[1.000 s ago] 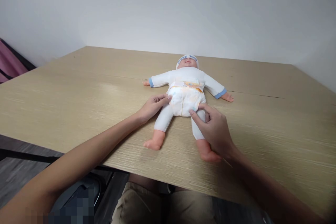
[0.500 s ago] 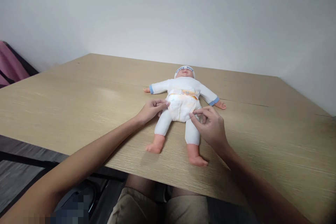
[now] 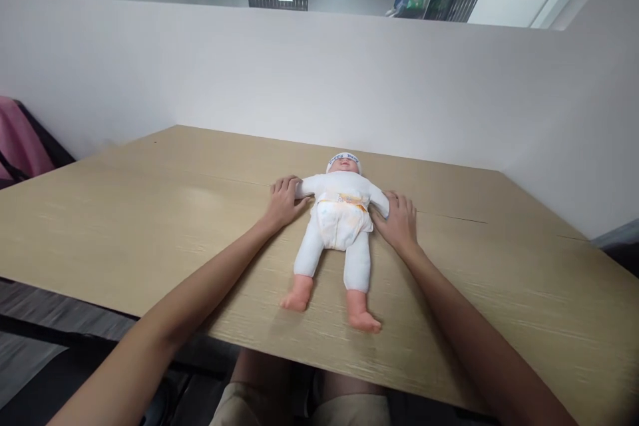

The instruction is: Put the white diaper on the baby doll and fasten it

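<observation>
A baby doll (image 3: 342, 181) in a white suit and a white headband with dark lettering lies on its back, its bare pink feet toward me. Around its hips is a white diaper (image 3: 341, 227) with an orange patterned waistband. My left hand (image 3: 285, 202) is closed over the end of the doll's arm on the left, thumb pointing toward the diaper. On the other side, my right hand (image 3: 401, 219) wraps the end of the doll's other arm. Both of the doll's hands are hidden under mine.
The doll rests on a wide wooden table (image 3: 210, 239) with a seam running across it. Behind stands a white partition (image 3: 249, 80), with a window strip above. A pink cloth item (image 3: 20, 136) is at the far left. My knees are under the table's near edge.
Both hands have left the diaper's sides and moved up and outward onto the doll's arms. The doll's arms now sit closer to its body. The camera view has tilted upward.
</observation>
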`<state>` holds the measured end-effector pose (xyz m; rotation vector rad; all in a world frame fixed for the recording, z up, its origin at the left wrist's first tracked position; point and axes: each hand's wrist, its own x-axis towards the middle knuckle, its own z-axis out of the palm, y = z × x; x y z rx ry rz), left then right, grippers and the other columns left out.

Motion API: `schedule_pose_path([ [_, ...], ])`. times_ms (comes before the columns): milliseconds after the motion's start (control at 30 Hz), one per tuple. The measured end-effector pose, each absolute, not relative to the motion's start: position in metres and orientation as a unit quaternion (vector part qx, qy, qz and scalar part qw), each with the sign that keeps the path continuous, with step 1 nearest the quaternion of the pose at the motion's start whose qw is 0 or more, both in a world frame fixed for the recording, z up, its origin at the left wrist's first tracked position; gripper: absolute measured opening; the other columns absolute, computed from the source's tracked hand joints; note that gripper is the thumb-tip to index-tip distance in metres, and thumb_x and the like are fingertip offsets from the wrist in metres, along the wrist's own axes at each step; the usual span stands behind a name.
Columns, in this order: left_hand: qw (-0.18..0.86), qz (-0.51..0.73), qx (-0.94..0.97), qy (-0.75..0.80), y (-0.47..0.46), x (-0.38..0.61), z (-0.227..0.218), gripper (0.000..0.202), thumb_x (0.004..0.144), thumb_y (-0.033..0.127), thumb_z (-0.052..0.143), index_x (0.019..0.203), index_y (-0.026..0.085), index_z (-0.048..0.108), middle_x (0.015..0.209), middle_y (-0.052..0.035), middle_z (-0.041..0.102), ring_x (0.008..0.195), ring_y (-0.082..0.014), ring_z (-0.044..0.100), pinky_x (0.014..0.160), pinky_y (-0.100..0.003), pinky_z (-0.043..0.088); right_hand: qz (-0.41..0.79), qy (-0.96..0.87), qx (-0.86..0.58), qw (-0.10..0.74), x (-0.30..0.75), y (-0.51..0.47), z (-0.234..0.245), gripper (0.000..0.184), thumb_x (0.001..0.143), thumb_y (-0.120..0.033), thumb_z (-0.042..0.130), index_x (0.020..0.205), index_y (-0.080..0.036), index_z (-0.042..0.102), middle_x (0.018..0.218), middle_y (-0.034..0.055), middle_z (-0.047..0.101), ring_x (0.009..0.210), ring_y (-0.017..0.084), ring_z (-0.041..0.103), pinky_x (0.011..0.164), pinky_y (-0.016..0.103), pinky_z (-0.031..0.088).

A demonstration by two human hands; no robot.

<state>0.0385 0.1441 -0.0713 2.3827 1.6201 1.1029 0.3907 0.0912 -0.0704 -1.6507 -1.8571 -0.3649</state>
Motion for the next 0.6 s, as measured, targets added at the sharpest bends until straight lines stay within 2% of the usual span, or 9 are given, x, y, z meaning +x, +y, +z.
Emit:
schedule_pose_path([
  [133, 0.01, 0.315, 0.771, 0.554, 0.17, 0.048, -0.074, 0.058, 0.104, 0.053, 0.067, 0.147, 0.014, 0.062, 0.149, -0.0244, 0.068, 0.141, -0.0439, 0.051, 0.12, -0.054, 0.034, -0.135, -0.705, -0.632, 0.293, 0.392, 0.118, -0.072, 0.055, 0.104, -0.044, 0.058, 0.147, -0.01, 0.065, 0.134, 0.0233, 0.075, 0.124, 0.039, 0.061, 0.114, 0.05, 0.038],
  [300, -0.005, 0.296, 0.771, 0.564, 0.184, 0.047, -0.085, 0.057, 0.106, 0.056, 0.064, 0.145, 0.014, 0.065, 0.14, -0.0223, 0.073, 0.135, -0.0433, 0.057, 0.116, -0.054, 0.038, -0.145, -0.7, -0.623, 0.319, 0.397, 0.127, -0.083, 0.049, 0.104, -0.046, 0.056, 0.14, -0.015, 0.07, 0.124, 0.0187, 0.08, 0.116, 0.036, 0.066, 0.109, 0.047, 0.04],
  [433, -0.031, 0.274, 0.762, 0.586, 0.185, 0.046, -0.086, 0.059, 0.107, 0.061, 0.062, 0.143, 0.015, 0.065, 0.138, -0.0203, 0.075, 0.133, -0.0416, 0.059, 0.114, -0.052, 0.042, -0.142, -0.699, -0.626, 0.315, 0.401, 0.127, -0.085, 0.049, 0.104, -0.046, 0.055, 0.137, -0.015, 0.071, 0.121, 0.0187, 0.08, 0.11, 0.036, 0.069, 0.099, 0.045, 0.045],
  [600, -0.028, 0.275, 0.738, 0.616, 0.17, 0.06, -0.07, 0.064, 0.103, 0.06, 0.066, 0.144, 0.011, 0.064, 0.135, -0.0239, 0.075, 0.133, -0.0436, 0.061, 0.114, -0.052, 0.043, -0.121, -0.699, -0.629, 0.317, 0.39, 0.122, -0.078, 0.048, 0.103, -0.044, 0.053, 0.135, -0.013, 0.071, 0.124, 0.0212, 0.08, 0.11, 0.038, 0.071, 0.097, 0.047, 0.05],
])
